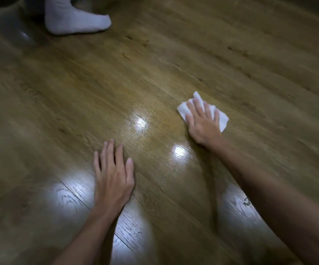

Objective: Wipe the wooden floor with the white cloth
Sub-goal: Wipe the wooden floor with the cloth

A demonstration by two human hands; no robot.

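A view looking down at 2 bare arms reaching out over a glossy wooden floor [78,83]. Nearest, the left hand [112,175] lies flat on the boards, fingers straight and slightly spread, its grip holding nothing — it appears to prop up the person's weight. Bright patches of reflected light shine on the boards around both forearms.

Farther out and to the right, the right hand [202,121] presses a small crumpled white cloth [222,119] against the floor. Its fingers are straight and fanned over the cloth, a pressing grip and not a pinch; cloth edges poke out beyond the fingertips and to the right.

At the far left edge, a foot in a grey sock [74,18] stands on the floor, well apart from both hands.

Risks, as a judgement: since the cloth is only pinned by flat fingers, a quick stroke could bunch it or leave it behind. The polished boards look slick — the bracing left hand might slide under load.
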